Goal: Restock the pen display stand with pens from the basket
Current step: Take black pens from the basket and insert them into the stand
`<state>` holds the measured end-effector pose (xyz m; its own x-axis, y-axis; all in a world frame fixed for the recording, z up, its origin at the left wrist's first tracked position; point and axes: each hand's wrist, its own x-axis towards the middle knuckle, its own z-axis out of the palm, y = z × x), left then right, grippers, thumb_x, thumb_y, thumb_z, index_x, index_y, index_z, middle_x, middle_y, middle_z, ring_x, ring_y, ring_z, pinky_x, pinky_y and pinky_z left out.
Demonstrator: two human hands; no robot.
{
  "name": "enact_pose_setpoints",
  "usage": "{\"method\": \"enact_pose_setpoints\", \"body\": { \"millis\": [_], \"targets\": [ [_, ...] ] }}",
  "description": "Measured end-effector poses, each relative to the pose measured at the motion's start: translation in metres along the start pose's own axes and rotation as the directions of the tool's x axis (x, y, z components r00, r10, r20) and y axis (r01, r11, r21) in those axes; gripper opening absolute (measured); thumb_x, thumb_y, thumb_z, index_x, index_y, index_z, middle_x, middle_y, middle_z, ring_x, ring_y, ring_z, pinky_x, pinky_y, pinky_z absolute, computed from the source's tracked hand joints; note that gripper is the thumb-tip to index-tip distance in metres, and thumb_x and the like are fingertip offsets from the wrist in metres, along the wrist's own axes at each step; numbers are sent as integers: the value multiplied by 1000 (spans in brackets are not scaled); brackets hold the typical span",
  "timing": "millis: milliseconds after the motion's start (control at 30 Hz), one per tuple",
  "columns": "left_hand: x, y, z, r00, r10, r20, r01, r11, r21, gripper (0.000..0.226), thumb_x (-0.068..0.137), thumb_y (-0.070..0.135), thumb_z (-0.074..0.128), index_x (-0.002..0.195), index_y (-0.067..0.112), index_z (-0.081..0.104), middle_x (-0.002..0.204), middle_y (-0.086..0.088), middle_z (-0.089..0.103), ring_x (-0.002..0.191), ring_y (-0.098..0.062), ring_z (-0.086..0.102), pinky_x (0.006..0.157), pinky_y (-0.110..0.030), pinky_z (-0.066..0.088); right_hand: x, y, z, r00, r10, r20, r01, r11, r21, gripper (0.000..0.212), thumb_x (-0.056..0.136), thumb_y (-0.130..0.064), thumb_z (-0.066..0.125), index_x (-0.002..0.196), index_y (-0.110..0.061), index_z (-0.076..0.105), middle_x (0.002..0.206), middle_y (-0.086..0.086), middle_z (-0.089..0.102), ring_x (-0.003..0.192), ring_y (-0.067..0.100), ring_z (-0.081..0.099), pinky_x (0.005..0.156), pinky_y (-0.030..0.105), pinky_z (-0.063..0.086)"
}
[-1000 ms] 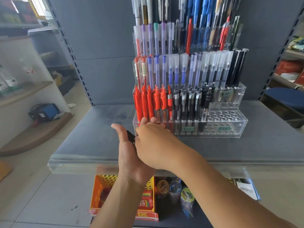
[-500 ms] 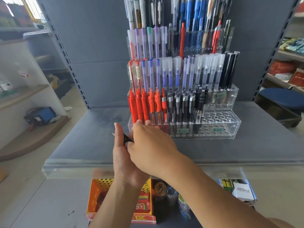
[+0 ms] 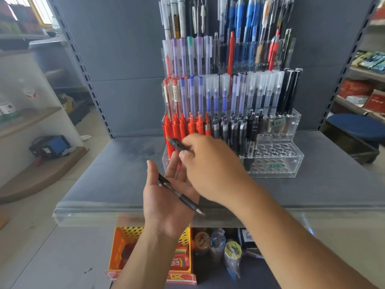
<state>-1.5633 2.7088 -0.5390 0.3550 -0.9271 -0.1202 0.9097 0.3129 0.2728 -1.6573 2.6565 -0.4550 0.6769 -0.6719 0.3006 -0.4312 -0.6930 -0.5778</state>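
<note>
The clear acrylic pen display stand (image 3: pixel 275 161) sits on the grey shelf (image 3: pixel 116 174), against its back edge. It rises in tiers. Its lowest row holds red pens (image 3: pixel 177 128) at the left and black-and-grey pens (image 3: pixel 235 130) in the middle, with bare holes at the right end. Higher rows carry blue, frosted-cap, purple and black pens.

A black pen (image 3: pixel 179 195) lies slantwise across the left hand (image 3: pixel 164 205), tip toward the shelf's front edge. That hand is palm up over the front edge, fingers nearly straight and thumb spread. The right hand (image 3: pixel 210 170), above it, pinches a second black pen (image 3: pixel 177 143) in curled fingertips in front of the red pens. Below the shelf's front edge stands a yellow perforated basket (image 3: pixel 129 232).
</note>
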Motion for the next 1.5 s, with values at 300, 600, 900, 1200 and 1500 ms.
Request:
{"method": "enact_pose_setpoints", "body": {
  "millis": [300, 600, 900, 1200, 1500],
  "targets": [
    [0, -3, 7, 992, 91, -84, -88, 995, 42, 57, 98, 60, 48, 114, 11, 71, 117, -12, 73, 99, -34, 74, 91, -51, 50, 0, 27, -75, 956, -21, -294, 107, 954, 279, 82, 100, -4, 54, 157, -44, 11, 140, -1, 52, 64, -4, 64, 47, 10, 45],
    [0, -4, 8, 992, 102, -78, -97, 993, 59, 55, 98, 60, 48, 114, 12, 71, 116, -10, 73, 99, -33, 74, 89, -51, 51, 1, 79, -99, 868, -9, -497, 91, 986, 141, 72, 101, -9, 54, 155, -40, 19, 109, -20, 55, 82, 6, 70, 84, 38, 57],
    [-2, -5, 10, 990, 111, -88, -105, 992, 72, 56, 99, 59, 45, 114, 12, 71, 115, -9, 73, 100, -32, 74, 89, -50, 51, 9, 108, -84, 851, 38, -525, 48, 988, 149, 63, 99, -15, 59, 150, -37, 29, 89, -4, 65, 77, 10, 68, 62, 14, 46],
    [-2, -6, 10, 990, 112, -87, -106, 992, 71, 55, 99, 59, 45, 112, 12, 71, 114, -8, 73, 100, -31, 74, 89, -50, 52, 12, 112, -73, 847, 17, -532, 60, 990, 127, 65, 97, -18, 64, 151, -35, 32, 91, 5, 66, 77, 20, 63, 71, 28, 50],
    [-2, -6, 10, 990, 112, -85, -106, 992, 73, 56, 99, 60, 45, 113, 13, 72, 115, -8, 73, 101, -31, 73, 86, -49, 60, 9, 111, -69, 856, 19, -517, 59, 989, 135, 62, 97, -16, 64, 148, -34, 35, 96, -3, 66, 80, 21, 66, 76, 40, 54]
  ]
}}
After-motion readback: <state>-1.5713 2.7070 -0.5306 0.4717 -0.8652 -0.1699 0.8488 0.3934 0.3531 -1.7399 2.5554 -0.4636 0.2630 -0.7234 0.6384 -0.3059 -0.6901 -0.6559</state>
